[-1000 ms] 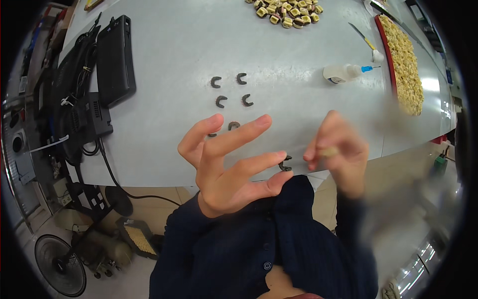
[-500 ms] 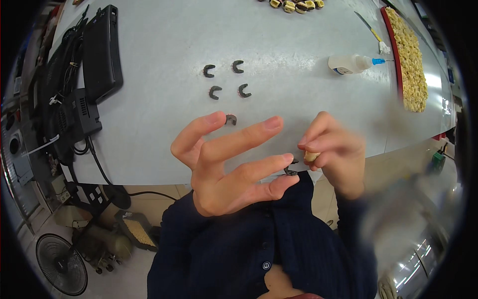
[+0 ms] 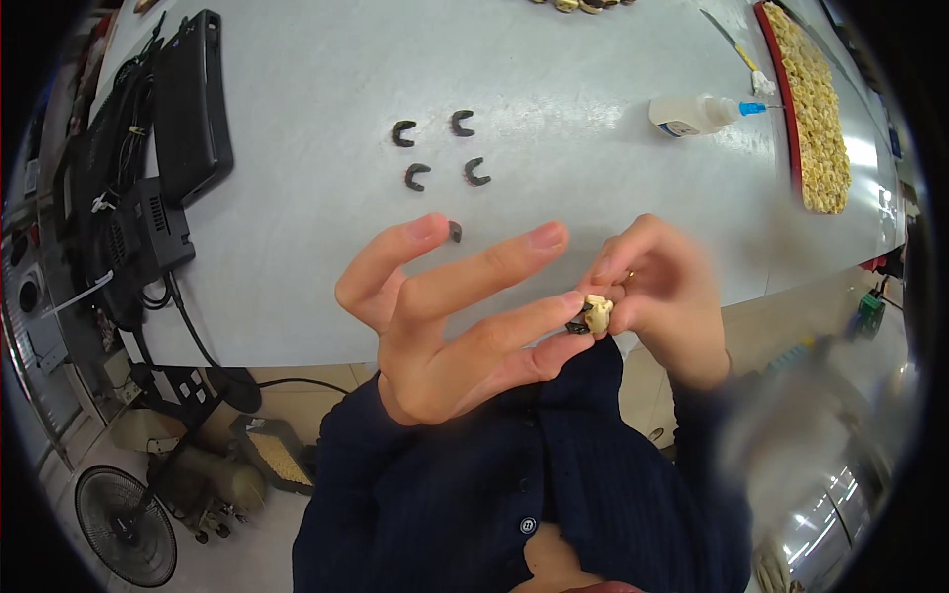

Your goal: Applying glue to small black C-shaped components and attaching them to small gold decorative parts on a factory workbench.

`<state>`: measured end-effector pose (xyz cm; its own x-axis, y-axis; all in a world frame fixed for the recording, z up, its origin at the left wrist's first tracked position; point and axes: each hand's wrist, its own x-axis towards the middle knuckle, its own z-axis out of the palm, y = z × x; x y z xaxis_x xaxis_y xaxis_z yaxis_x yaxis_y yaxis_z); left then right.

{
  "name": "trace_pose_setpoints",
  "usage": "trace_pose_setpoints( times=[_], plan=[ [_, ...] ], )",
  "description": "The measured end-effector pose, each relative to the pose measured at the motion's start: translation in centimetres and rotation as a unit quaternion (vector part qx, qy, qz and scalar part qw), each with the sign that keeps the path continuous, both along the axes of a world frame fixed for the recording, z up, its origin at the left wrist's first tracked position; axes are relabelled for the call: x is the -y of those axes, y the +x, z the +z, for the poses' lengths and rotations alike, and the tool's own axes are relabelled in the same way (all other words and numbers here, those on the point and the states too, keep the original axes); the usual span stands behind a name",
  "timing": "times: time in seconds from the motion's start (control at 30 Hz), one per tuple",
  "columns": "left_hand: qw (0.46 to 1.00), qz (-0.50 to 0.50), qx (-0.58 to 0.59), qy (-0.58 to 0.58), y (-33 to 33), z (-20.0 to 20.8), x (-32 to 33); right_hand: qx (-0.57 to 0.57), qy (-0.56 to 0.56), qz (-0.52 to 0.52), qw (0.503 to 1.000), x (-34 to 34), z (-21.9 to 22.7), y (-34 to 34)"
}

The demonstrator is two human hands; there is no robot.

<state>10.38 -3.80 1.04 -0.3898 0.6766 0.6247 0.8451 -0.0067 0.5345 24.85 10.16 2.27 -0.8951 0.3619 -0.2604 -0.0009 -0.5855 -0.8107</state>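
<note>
My left hand (image 3: 450, 321) pinches a dark C-shaped piece (image 3: 576, 326) between thumb and forefinger, its other fingers spread over the table. Against that piece sits a small cream, knobbly piece (image 3: 597, 314). My right hand (image 3: 677, 301) is closed at the cream piece, its thumb touching the side away from my left hand and its fingers curled above. A tiny gold-coloured spot shows between those fingers; I cannot make out what it is. Beyond my left hand lie several dark C-shaped pieces (image 3: 419, 178) in pairs, one partly hidden by a fingertip.
A clear bottle (image 3: 687, 116) with a blue needle tip lies near a red-edged tray (image 3: 781, 89) of cream pieces. A thin yellow-handled knife (image 3: 738, 49) lies behind. Black electronic boxes (image 3: 193, 109) with cables line the left. Yellowish pieces (image 3: 583, 5) sit at the far edge.
My right hand has brought the cream piece leftward against the dark piece in my left hand. My left hand has hardly moved, and the view has shifted slightly.
</note>
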Motion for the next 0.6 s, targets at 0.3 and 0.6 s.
trace_pose_setpoints(
  times=[0.3,0.6],
  plan=[
    [0.996,-0.023,-0.086,-0.004,-0.6,0.0,0.7,0.022,-0.054,0.054,0.997,-0.3,0.5,-0.7],
    [0.996,-0.005,-0.093,0.001,0.2,-1.2,0.5,0.052,0.035,0.049,0.997,-1.1,1.5,0.0]
  ],
)
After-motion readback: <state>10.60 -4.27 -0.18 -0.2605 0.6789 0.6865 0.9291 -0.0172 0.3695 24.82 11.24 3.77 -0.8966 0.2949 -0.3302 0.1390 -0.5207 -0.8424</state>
